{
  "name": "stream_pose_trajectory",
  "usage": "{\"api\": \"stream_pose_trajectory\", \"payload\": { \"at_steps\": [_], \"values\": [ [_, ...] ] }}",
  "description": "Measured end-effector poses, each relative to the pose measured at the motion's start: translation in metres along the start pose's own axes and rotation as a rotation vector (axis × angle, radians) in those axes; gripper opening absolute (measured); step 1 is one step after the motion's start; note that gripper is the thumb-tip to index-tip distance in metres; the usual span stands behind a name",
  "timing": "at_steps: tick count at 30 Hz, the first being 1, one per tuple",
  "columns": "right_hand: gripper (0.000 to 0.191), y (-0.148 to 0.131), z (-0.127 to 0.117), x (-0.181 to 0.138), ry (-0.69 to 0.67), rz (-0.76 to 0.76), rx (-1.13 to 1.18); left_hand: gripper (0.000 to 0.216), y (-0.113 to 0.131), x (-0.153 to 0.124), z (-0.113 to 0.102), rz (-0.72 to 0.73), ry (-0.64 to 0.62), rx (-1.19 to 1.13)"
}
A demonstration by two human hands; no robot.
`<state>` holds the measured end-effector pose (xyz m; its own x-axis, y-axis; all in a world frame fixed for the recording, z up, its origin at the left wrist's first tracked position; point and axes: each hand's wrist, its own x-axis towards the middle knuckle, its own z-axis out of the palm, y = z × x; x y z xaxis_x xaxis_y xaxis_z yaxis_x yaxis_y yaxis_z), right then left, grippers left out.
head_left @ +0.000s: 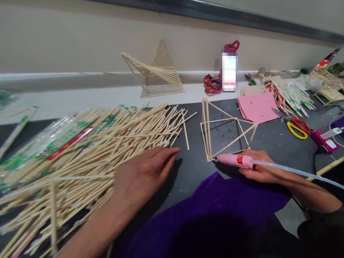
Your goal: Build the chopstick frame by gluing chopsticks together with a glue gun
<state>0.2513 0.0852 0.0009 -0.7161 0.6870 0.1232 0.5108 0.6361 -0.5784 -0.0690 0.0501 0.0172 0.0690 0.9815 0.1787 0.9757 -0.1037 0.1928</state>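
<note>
My right hand (256, 165) is closed around a pink glue gun (233, 160). A long translucent glue stick (292, 170) runs out of its back end over my forearm. The gun's dark tip meets, or lies very near, the lower front corner of a small open frame of wooden sticks (228, 145) standing on the dark table. My left hand (147, 166) hovers at the right edge of a large pile of wooden chopsticks (129, 138), its fingertips pressed together; whatever they may hold is hidden. One loose stick (185, 130) lies between the pile and the frame.
Behind stand a twisted stick model (158, 71) and a red-capped bottle (231, 48). At right are pink paper (259, 107), scissors (297, 129), a magenta power block (324, 141) and more sticks (292, 93). Wrapped chopsticks (51, 139) lie left; purple cloth (209, 200) covers the front.
</note>
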Motion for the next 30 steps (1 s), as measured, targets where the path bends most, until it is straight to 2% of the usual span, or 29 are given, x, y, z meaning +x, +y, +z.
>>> {"api": "stream_pose_trajectory", "payload": {
  "at_steps": [4,8,13,17,22,24,28,30],
  "values": [
    [0.024,0.001,0.005,0.005,-0.047,0.015,-0.027,0.039,0.025,0.014,0.016,-0.045,-0.178,-0.359],
    [0.021,0.001,0.006,0.005,-0.089,0.001,-0.031,0.047,0.040,0.025,0.026,-0.140,-0.283,-0.551],
    [0.021,0.001,0.006,0.006,-0.083,0.034,0.000,0.055,0.044,0.029,0.030,-0.205,-0.336,-0.664],
    [0.019,-0.003,0.005,0.007,-0.115,0.083,0.057,0.060,0.039,0.030,0.034,-0.262,-0.327,-0.763],
    [0.020,-0.012,-0.024,-0.006,-0.167,0.050,0.324,0.059,0.032,0.027,0.036,-0.303,-0.286,-0.870],
    [0.024,-0.012,-0.039,-0.011,-0.103,0.129,0.535,0.058,0.031,0.026,0.032,-0.316,-0.265,-0.863],
    [0.037,-0.003,-0.059,-0.011,0.134,0.267,0.880,0.053,0.038,0.023,0.014,-0.361,-0.191,-0.762],
    [0.039,0.003,-0.063,-0.006,0.153,0.287,0.971,0.045,0.045,0.019,0.006,-0.328,-0.180,-0.747]
  ]
}}
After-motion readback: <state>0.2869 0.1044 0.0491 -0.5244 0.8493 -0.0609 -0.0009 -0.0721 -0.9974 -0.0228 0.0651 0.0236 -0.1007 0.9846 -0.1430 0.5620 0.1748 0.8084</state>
